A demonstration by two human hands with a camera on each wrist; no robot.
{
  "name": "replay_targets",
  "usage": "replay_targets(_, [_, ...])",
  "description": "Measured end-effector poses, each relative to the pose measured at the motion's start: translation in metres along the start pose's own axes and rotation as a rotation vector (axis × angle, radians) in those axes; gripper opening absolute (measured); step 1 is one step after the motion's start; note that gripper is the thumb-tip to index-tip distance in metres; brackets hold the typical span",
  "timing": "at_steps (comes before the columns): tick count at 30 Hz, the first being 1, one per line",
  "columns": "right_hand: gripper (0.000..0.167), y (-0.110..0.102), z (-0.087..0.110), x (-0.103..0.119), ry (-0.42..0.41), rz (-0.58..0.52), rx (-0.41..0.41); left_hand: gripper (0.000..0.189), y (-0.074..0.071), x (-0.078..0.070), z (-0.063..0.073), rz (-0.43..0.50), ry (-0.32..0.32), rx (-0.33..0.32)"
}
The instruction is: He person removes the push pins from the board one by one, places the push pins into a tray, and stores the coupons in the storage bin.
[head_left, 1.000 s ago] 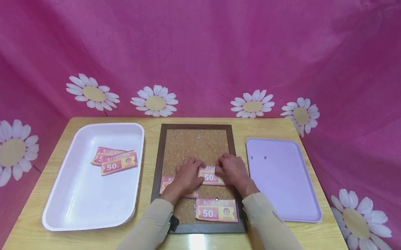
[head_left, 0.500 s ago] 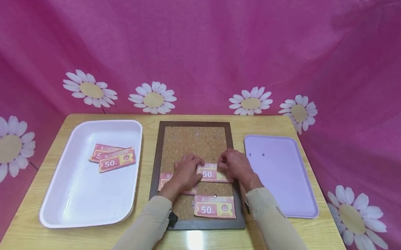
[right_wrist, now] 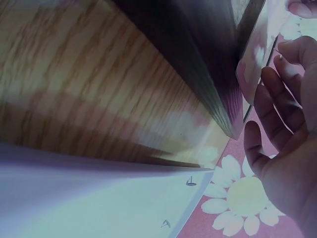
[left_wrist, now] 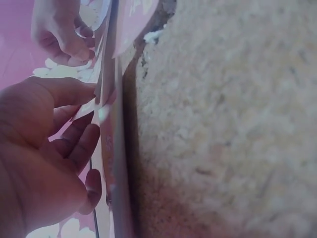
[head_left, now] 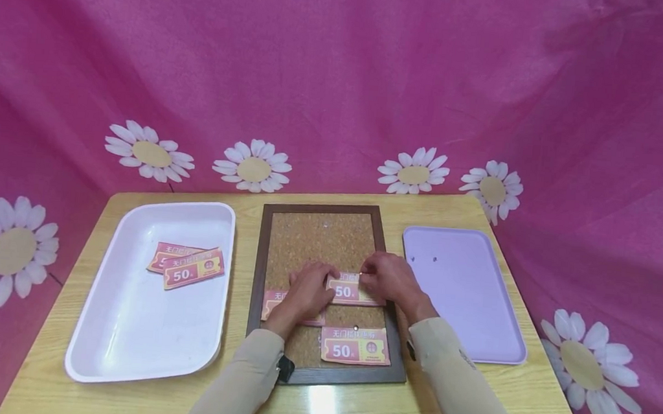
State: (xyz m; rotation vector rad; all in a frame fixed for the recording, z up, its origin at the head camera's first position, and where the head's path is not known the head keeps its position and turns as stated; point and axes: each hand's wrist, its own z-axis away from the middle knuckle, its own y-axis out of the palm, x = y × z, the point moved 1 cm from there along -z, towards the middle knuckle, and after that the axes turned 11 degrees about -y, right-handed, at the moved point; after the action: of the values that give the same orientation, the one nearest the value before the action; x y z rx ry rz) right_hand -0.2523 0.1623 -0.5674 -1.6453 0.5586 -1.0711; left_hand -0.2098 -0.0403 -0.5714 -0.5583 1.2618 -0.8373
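Note:
A pink and yellow coupon (head_left: 345, 292) marked 50 lies over the middle right of a framed corkboard (head_left: 322, 240). My left hand (head_left: 308, 291) pinches its left end; in the left wrist view, the thumb (left_wrist: 81, 91) sits at the paper's edge. At the coupon's top edge, my right hand (head_left: 391, 278) pinches a small thumbtack (head_left: 360, 274), mostly hidden by the fingertips. Below, another coupon (head_left: 349, 351) hangs under a tack (head_left: 356, 328) at its top edge. A third coupon (head_left: 275, 301), at the board's left, is partly covered by my left hand.
A deep white tub (head_left: 147, 322) with two overlapping coupons (head_left: 193, 269) stands on the left of the wooden table (head_left: 236, 381). To the right lies a shallow purple tray (head_left: 469, 309) with two loose tacks (right_wrist: 191, 182). A pink flowered cloth (head_left: 329, 90) surrounds the table.
The right fingers have shifted slightly at the coupon's top edge, and a glint now shows at their tips. The left hand stays nearly still on the coupon.

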Motion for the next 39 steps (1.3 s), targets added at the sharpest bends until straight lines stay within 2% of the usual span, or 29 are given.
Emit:
replay_targets(7, [0.009, 0.0, 0.002, -0.002, -0.009, 0.005, -0.033, 0.03, -0.003, 0.001, 0.0, 0.107, 0.021, 0.01])
replay_targets(15, [0.01, -0.003, 0.005, -0.001, -0.003, -0.01, -0.037, 0.032, -0.008, 0.0, 0.0, 0.155, 0.004, 0.028])
replay_targets(23, [0.011, -0.004, 0.007, 0.0, 0.0, -0.021, -0.026, 0.033, -0.013, 0.002, 0.002, 0.181, 0.025, 0.023])
replay_targets(27, [0.012, -0.008, 0.006, 0.0, -0.005, -0.027, -0.034, 0.033, -0.017, 0.003, 0.002, 0.206, 0.009, 0.028])
replay_targets(33, [0.008, -0.013, 0.009, -0.004, 0.045, -0.042, -0.022, 0.035, -0.025, 0.003, 0.004, 0.301, -0.028, 0.073])
replay_targets(39, [0.009, -0.014, 0.018, -0.01, 0.072, -0.028, -0.03, 0.034, -0.033, 0.005, 0.011, 0.287, -0.027, 0.049])
